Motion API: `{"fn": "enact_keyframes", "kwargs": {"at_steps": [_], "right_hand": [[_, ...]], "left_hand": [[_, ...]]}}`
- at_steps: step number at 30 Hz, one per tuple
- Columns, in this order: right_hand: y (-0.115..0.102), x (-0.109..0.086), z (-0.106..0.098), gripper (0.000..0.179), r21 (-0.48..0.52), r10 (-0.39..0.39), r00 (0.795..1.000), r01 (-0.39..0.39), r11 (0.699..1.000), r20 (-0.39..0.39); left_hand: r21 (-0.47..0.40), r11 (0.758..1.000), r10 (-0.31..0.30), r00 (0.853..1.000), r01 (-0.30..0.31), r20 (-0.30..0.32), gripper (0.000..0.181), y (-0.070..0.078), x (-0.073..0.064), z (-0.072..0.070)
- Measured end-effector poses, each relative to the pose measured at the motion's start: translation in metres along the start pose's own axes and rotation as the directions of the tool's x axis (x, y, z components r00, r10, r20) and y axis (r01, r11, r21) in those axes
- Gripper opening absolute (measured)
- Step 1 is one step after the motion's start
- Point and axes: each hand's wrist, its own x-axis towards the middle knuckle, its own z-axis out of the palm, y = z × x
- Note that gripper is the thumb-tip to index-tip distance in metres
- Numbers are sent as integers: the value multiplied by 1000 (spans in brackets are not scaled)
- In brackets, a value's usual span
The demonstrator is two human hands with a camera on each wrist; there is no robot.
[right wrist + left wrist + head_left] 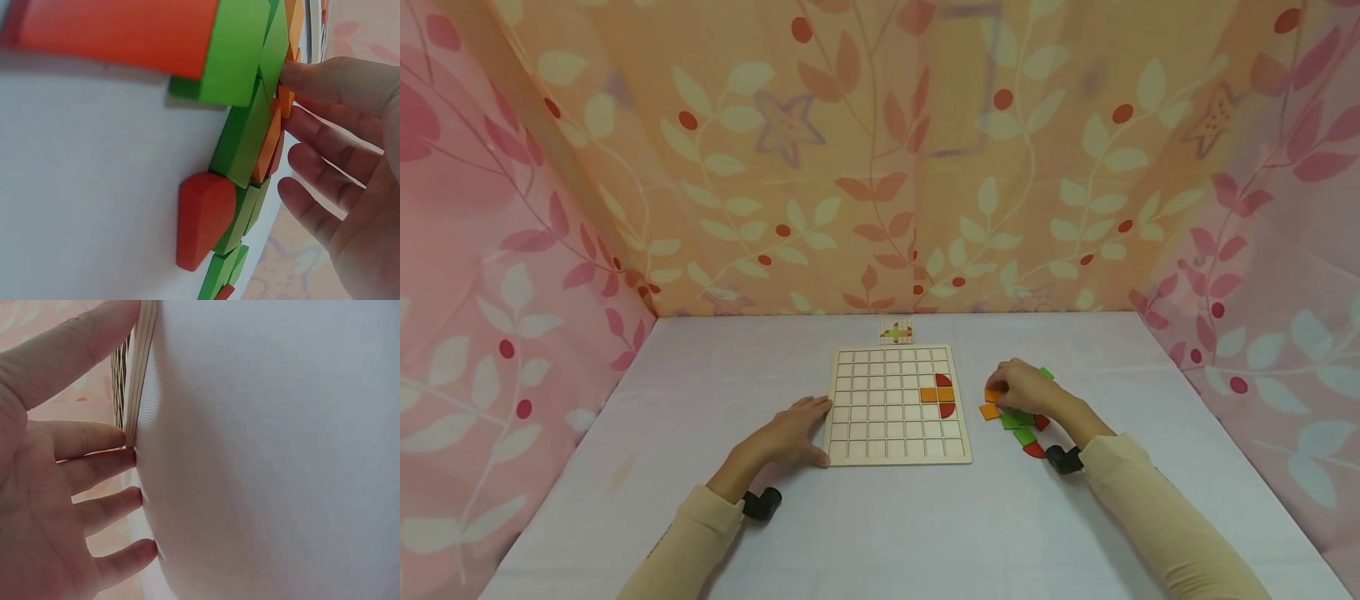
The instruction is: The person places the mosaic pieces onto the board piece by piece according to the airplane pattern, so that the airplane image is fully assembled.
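Beige sleeves (1168, 517) span a desk (887, 533). The left hand's (790, 432) straight fingers (87, 439) touch a grid board (880, 385); the right hand (1028, 390) pinches an orange block (992, 396) to its right, best lifted without nudging the pile (1010, 422).

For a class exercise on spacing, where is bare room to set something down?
Bare: white cloth on the near side of the wooden board, between the sleeves; also left of the board, between the left hand and orange curtain. Crowded: right of the board, where the right hand touches coloured tiles.
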Motion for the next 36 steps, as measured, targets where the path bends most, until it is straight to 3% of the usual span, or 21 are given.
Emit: {"fn": "enact_keyframes", "kwargs": {"at_steps": [12,26,36], "right_hand": [[-1,-1,-5,29,160,47,996,-35,986,-75],[-11,-2,3,29,265,-1,988,41,963,-152],[-17,1,6,28,322,33,990,12,947,-135]], "left_hand": [[9,1000,-18,1000,18,6,95,1,1,-3],[-26,1000,13,1000,-13,2,95,-2,1,-2],[-21,1000,-1,1000,1,1,96,-4,3,2]]}}
